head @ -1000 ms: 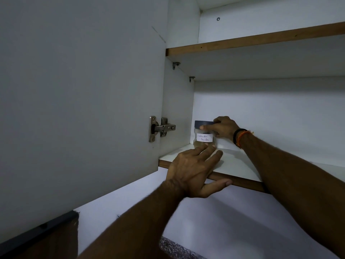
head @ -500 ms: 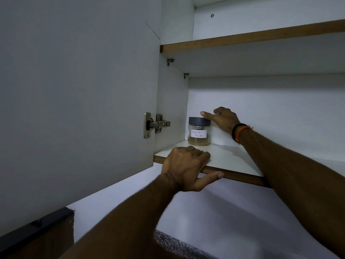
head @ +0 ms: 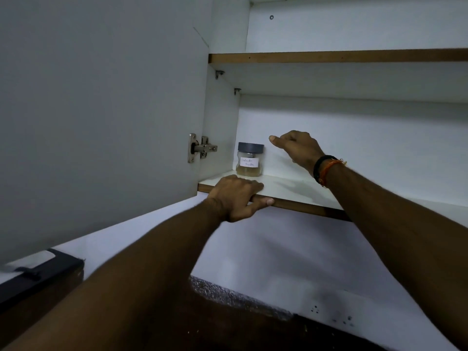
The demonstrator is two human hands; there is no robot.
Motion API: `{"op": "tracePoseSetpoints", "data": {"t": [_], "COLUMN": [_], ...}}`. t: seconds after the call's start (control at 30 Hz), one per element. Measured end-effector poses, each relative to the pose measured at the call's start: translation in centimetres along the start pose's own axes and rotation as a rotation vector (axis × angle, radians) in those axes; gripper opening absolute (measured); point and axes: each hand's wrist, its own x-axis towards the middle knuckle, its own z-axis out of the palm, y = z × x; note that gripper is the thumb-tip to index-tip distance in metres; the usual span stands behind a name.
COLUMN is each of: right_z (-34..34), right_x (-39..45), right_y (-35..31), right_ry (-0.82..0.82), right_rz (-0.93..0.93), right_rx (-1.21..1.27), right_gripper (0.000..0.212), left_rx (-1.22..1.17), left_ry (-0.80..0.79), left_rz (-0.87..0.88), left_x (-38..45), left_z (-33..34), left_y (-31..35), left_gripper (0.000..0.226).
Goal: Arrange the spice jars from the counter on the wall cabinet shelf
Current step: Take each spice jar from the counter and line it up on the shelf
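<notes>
A small clear spice jar [head: 249,160] with a dark grey lid and a white handwritten label stands upright in the back left corner of the lower cabinet shelf [head: 298,190]. My right hand [head: 296,147] hovers just right of the jar, apart from it, thumb pointing toward the lid and fingers loosely curled, holding nothing. My left hand [head: 236,196] grips the front edge of that shelf, fingers on top and thumb along the wooden edge.
The open cabinet door [head: 101,110] fills the left, with a metal hinge [head: 201,148] at its inner edge. An upper shelf [head: 336,56] runs above. Below are a white wall, a speckled counter strip [head: 228,295] and a dark object [head: 40,274] at lower left.
My right hand let go of the jar's lid and drew back to the right. My left hand slid from flat on the shelf to gripping its front edge.
</notes>
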Motion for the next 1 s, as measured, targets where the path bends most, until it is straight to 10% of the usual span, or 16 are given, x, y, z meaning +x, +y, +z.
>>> {"op": "tracePoseSetpoints", "data": {"t": [0.27,0.5,1.0], "right_z": [-2.9,-2.8,11.8], "right_x": [-10.0,-18.9,-40.8], "right_y": [-1.0,0.8,11.6], "right_ry": [0.056,0.243,-0.214], "right_rz": [-0.008,-0.187,0.213], "right_rx": [0.083,0.035,-0.102], "right_gripper": [0.029,0.015,0.011], "left_rx": [-0.111,-0.311,-0.628], "left_ry": [-0.016,0.012,-0.734], "left_rz": [-0.174,-0.182,-0.219], "left_x": [-2.1,-9.3,-30.5], "left_z": [-0.7,-0.4,7.2], "left_y": [3.5,9.1,17.3], "left_gripper": [0.05,0.078,0.02]}}
